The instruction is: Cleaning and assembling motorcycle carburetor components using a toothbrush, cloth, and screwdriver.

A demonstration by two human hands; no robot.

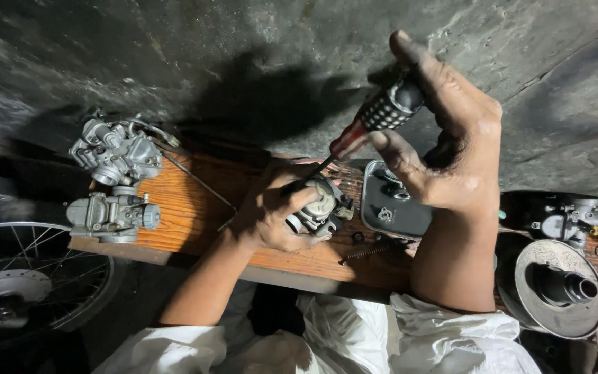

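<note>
Screwdriver (375, 118) in my right hand (451, 138) may slip if my left hand (271, 215) lets its gripped carburetor (320, 204) twist

The left hand (271, 215) is wrapped around a small grey carburetor part (321, 206), holding it against the wooden surface (188, 208). The right hand (444, 138) is raised above it, fingers pinching the red-and-black handle of a screwdriver (375, 118) whose shaft slants down to the held part. Just beside the right wrist lies a grey metal cover (385, 208), and a dark threaded bolt (368, 252) rests on the surface between the two forearms. Well to the left of the left hand sit two complete carburetors (115, 180). To the right of the right forearm are another carburetor (579, 220) and a round metal pulley (558, 287). A spoked wheel (29, 277) shows below the left arm.
</note>
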